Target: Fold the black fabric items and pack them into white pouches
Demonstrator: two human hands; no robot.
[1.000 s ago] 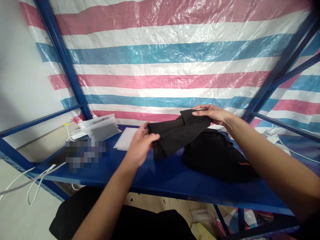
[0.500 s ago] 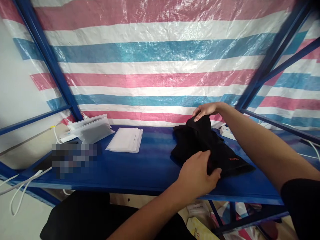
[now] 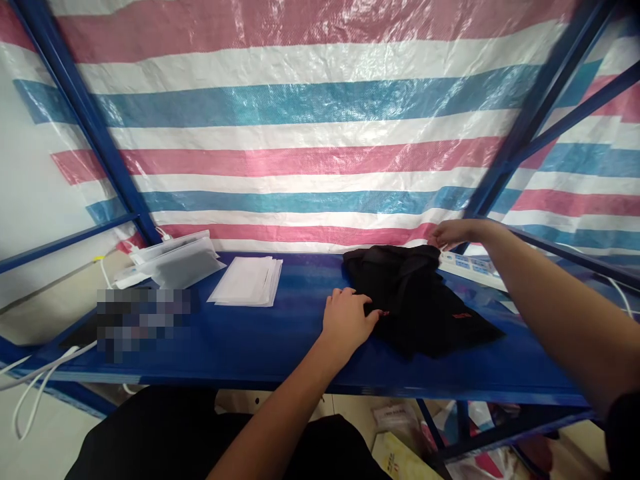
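Note:
A black cloth garment (image 3: 425, 307) with small red lettering lies crumpled on the right half of the blue table (image 3: 280, 340). At its left edge is my left hand (image 3: 349, 319), its fingers bent around the cloth near a red mark. My right hand (image 3: 453, 233) is at the garment's far right corner, fingers pinched together on the black fabric beside a white power strip (image 3: 473, 267). Some fingertips of both hands are hidden.
White paper sheets (image 3: 246, 281) lie left of centre. White envelopes or sleeves (image 3: 185, 261) lean at the back left near cables. Blue frame posts rise on both sides, with a striped plastic sheet (image 3: 300, 160) behind. Bags sit below the table.
My left hand has moved left to the garment's left edge. My right hand has moved right and lower, and the raised cloth has come down flatter, showing more of the power strip.

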